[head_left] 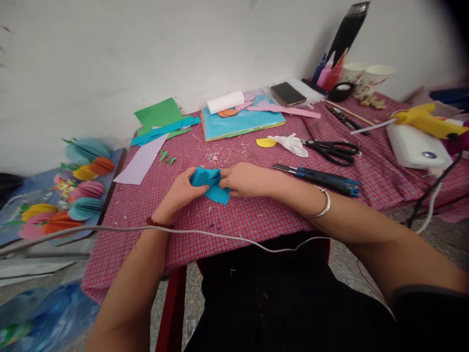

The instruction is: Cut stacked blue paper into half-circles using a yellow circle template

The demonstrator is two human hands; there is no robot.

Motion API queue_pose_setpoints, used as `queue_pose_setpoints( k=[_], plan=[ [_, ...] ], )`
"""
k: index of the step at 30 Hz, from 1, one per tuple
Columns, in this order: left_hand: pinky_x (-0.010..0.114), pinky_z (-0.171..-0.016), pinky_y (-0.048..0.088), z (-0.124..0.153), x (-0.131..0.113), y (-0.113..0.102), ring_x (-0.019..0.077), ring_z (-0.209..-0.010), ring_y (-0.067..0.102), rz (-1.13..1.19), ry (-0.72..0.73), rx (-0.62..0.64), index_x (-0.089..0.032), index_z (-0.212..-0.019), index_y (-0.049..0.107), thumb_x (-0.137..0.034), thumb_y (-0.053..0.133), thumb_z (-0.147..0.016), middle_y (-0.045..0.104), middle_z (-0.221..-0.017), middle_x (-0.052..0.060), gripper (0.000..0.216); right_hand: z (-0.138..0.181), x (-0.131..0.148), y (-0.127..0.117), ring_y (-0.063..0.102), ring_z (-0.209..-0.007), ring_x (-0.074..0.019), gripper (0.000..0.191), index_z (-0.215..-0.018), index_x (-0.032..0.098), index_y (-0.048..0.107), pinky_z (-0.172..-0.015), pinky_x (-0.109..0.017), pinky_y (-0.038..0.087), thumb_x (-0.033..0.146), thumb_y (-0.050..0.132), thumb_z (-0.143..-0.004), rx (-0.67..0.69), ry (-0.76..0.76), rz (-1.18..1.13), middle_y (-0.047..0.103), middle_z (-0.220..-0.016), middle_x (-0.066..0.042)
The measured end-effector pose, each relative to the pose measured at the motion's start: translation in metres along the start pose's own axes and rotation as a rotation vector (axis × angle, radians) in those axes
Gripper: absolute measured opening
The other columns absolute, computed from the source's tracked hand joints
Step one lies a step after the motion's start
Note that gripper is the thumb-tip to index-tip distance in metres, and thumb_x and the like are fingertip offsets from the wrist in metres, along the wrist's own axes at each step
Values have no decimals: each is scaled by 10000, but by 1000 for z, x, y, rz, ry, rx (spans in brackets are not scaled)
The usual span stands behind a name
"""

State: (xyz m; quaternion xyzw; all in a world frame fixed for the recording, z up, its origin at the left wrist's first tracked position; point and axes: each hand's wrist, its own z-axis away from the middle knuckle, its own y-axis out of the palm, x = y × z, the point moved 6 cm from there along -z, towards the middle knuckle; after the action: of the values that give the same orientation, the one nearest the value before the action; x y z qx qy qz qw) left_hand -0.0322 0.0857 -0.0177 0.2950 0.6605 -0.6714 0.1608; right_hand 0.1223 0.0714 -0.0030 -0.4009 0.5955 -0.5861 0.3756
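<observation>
Several blue paper pieces (217, 192) lie bunched together between my two hands, over the front middle of the checked cloth. My left hand (185, 188) is closed on their left side, the thumb across the front and the fingers behind. On the right side, my right hand (244, 180) has its bent fingers on the same blue paper; part of the paper is hidden behind them. Paper scraps (214, 157) are scattered just beyond the hands. To the right of my right hand lie blue-and-black utility knives (318, 178) and black-handled scissors (331, 149).
A pale cable (227, 237) runs across in front of the table edge. A yellow glue gun (428, 120) rests on a white box (417, 144) at right. Coloured paper sheets (238, 122) and a phone (287, 93) are at the back. Paper fruit shapes (86, 209) sit at left.
</observation>
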Motion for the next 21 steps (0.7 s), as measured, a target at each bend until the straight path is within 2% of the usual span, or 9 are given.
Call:
queue_pose_setpoints(
  k=[6,12,18,21],
  plan=[
    [270,-602,391,-1,3,0,134,-668,487,13,4,-9,-190,-835,530,-332,642,-664,535,-746,-18,249,-5,8,0,506,-599,-128,153,-890,138,619,-548,-282,254,177,472,-873,15,-13,80,617,-849,-83],
    [262,-565,363,1,-4,-1,121,-621,453,26,7,-8,-188,-731,497,-293,622,-654,496,-679,-31,180,-9,14,1,518,-603,-130,170,-941,127,608,-548,-276,262,159,447,-894,66,-62,128,618,-864,-93],
    [274,-595,380,1,-5,-1,133,-650,477,54,22,-2,-178,-804,543,-273,627,-639,544,-734,-14,208,-14,0,-3,519,-613,-123,191,-836,164,649,-545,-270,231,160,462,-871,109,-89,104,644,-802,-53],
    [279,-592,380,0,-3,-1,140,-653,485,49,24,1,-179,-815,550,-284,636,-637,549,-739,-12,224,-19,-12,-5,518,-607,-130,220,-814,172,662,-546,-272,220,187,450,-872,89,-15,77,653,-736,-44]
  ],
)
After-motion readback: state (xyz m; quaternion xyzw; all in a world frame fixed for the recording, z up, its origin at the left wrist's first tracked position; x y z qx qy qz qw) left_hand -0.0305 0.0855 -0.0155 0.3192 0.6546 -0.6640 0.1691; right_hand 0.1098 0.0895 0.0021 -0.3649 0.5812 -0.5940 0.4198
